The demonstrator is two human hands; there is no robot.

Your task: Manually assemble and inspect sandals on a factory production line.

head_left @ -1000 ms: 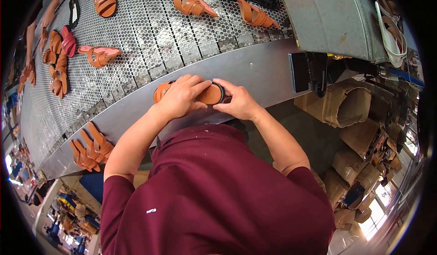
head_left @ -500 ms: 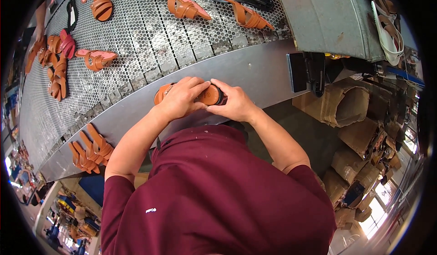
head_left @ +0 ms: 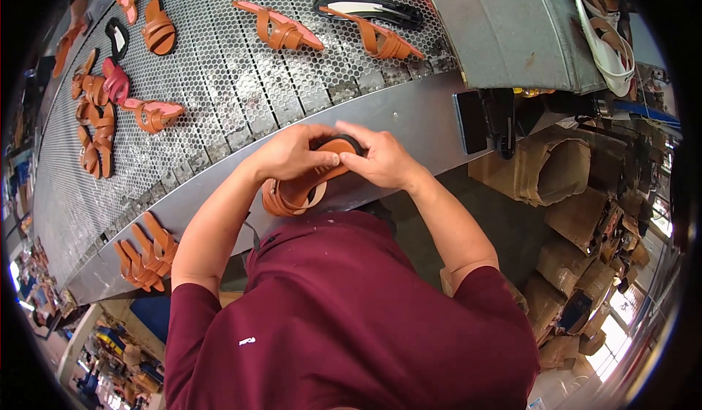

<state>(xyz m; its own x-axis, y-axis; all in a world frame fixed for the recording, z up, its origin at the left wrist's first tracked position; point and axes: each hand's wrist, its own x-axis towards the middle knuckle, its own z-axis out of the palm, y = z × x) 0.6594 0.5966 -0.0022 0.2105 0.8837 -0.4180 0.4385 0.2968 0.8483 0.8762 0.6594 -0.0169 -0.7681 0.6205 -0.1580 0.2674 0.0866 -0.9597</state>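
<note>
Both hands, left (head_left: 294,154) and right (head_left: 379,158), grip a tan sandal (head_left: 307,183).

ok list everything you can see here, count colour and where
held sandal: one, tan with black sole edge, in both hands at the belt's near rim
sandals on belt: about ten, mostly tan, some with pink insoles, spread over the top and left
black insole: one, black and white, top of belt
strap pieces: small pile, tan, on the near rim at left
conveyor belt: one, grey perforated metal
cardboard boxes: several, brown, right
left hand: gripping sandal
right hand: gripping sandal
</note>
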